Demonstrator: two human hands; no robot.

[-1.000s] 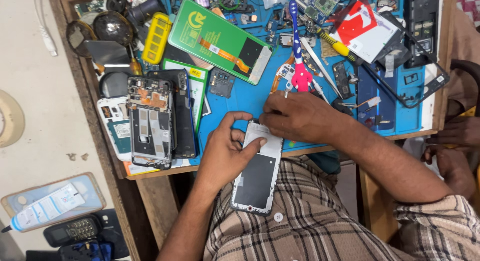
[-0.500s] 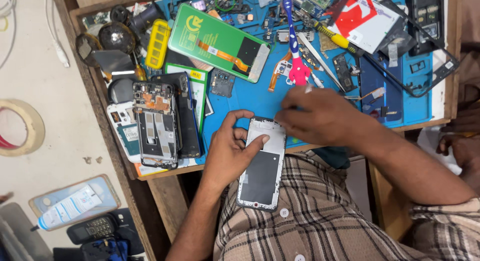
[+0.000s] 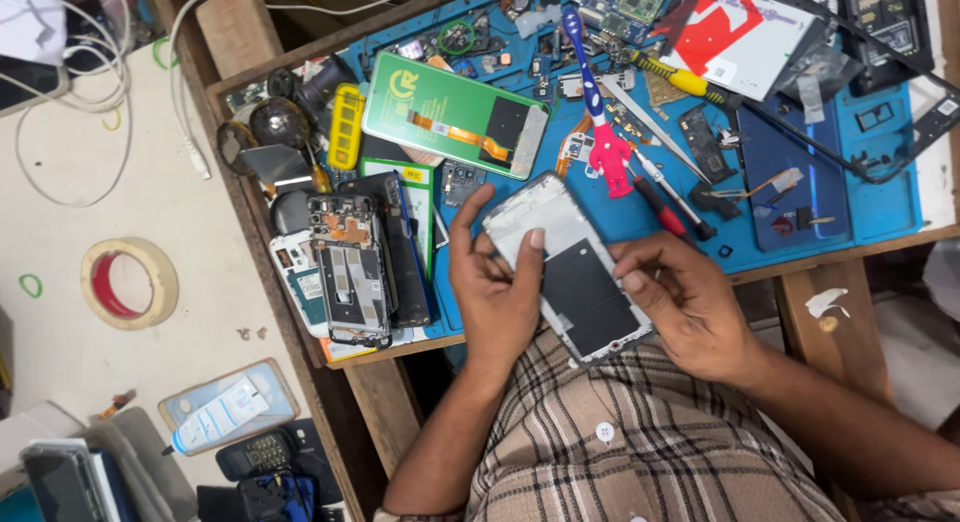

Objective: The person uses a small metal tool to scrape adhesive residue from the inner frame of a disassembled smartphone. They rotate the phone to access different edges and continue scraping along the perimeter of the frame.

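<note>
Over the near edge of the blue work mat [image 3: 640, 212], both hands hold a phone frame [image 3: 568, 267], the open shell of a phone with a white rim and a black sheet in the middle. It lies tilted, with its top end over the mat and its low end out over the checked shirt [image 3: 640, 432].

My left hand [image 3: 495, 287] is wrapped round the left side of the frame. The thumb presses on the white rim and the fingers stick up behind it, so this hand is clamped on the frame. My right hand [image 3: 685, 302] is curled at the right side, and its thumb tip rests on the edge of the black sheet. The other fingers are tucked under, so I cannot tell if they pinch anything small.

To do this part well, I think the left hand should keep the frame steady and flat while the right thumb works slowly along the edge. Pushing too hard could bend the thin frame.

Just beside the frame lie a red screwdriver [image 3: 668, 210] and a pink-handled brush [image 3: 597, 107]. A stack of opened phones [image 3: 352, 267] sits to the left, and a green screen part [image 3: 455, 114] lies farther up the mat.
</note>
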